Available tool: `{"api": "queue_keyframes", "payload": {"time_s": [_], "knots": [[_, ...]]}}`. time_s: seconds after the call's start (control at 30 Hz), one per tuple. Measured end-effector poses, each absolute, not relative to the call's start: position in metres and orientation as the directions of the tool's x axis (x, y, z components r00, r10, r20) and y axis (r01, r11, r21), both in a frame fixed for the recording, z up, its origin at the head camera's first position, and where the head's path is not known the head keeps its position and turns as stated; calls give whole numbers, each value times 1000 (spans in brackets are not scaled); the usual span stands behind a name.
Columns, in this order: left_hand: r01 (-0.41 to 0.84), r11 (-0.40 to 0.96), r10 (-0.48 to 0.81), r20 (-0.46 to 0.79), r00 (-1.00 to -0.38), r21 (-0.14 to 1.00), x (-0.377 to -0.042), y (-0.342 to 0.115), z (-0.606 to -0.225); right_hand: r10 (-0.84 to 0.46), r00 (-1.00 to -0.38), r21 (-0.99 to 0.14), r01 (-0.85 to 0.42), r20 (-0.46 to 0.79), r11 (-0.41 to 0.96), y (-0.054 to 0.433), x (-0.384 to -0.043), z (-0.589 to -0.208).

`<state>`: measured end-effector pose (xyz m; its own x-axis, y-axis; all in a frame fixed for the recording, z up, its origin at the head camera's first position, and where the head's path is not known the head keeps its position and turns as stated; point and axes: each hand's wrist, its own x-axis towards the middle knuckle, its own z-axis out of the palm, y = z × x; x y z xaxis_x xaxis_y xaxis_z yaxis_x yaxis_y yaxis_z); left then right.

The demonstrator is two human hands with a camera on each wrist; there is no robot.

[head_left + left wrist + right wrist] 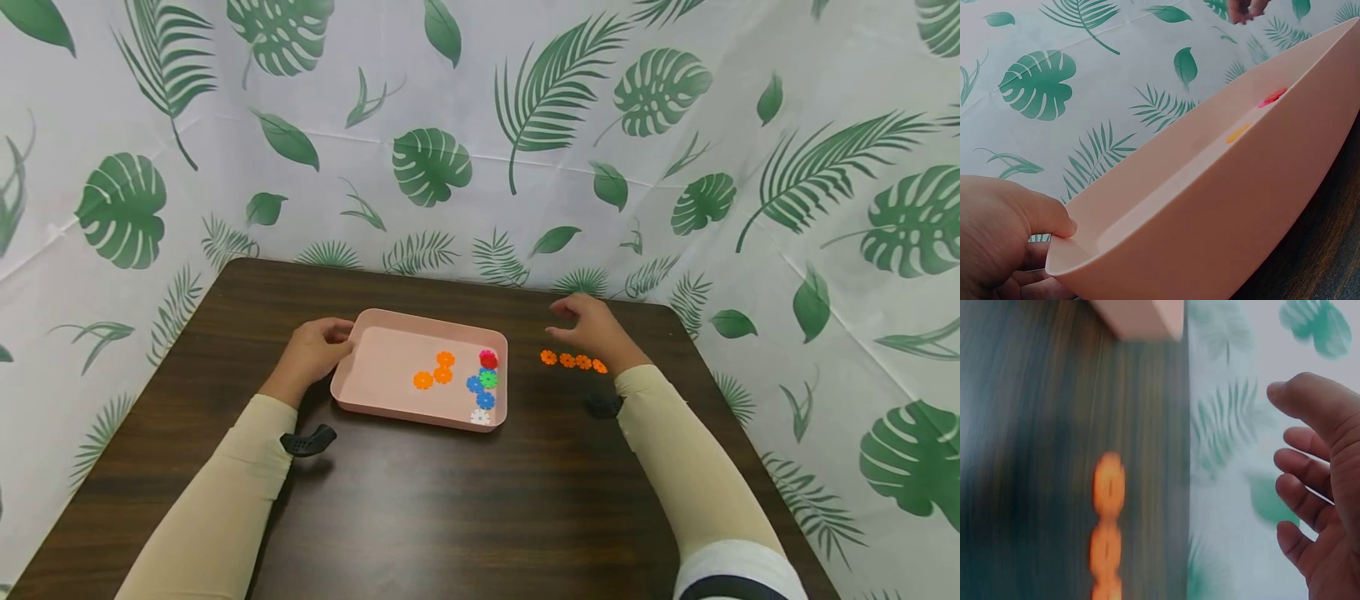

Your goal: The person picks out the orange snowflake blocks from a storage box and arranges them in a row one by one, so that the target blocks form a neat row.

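Note:
A shallow pink tray (pixel 390 350) stands on the table, and my left hand (pixel 313 354) grips its left rim. In the left wrist view the thumb lies over the inside of the tray (pixel 1210 231) wall, with the fingers outside. Three orange flower-shaped discs (pixel 443 375) lie mid-tray; red, pink, green, blue and white discs (pixel 486 400) cluster at its right end. My right hand (pixel 592 329) hovers beyond a row of several orange flower discs (pixel 567 360), fingers loosely bent and nothing in them. That orange row (pixel 1108 487) appears blurred in the right wrist view, apart from the hand (pixel 1329 469).
The dark wooden table (pixel 420 508) reaches back to a white curtain (pixel 480 108) printed with green leaves, which also hangs at both sides. Black wrist devices (pixel 307 442) are fixed on both sleeves.

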<state>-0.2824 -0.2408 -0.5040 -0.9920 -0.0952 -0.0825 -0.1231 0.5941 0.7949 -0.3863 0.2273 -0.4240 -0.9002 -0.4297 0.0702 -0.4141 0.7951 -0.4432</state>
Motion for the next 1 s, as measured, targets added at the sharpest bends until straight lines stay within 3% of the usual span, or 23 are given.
{"api": "queue_keyframes", "payload": {"time_s": [0.2,0.5,0.83,1.0], "knots": [[-127,593,-100,-84,-991,795,-283,-242,-505,-532,-846,-387,-502,34,773,162,-387,-432],[-113,592,-97,-69,-993,798,-285,-242,-506,-637,-765,-439,-542,-94,716,94,-384,-460],[-107,593,-98,-60,-993,798,-285,-242,-506,-663,-713,-472,-515,-227,716,65,-379,-472],[-105,591,-100,-57,-993,799,-286,-244,-509,-690,-680,-417,-568,-249,710,58,-374,-472]]}}
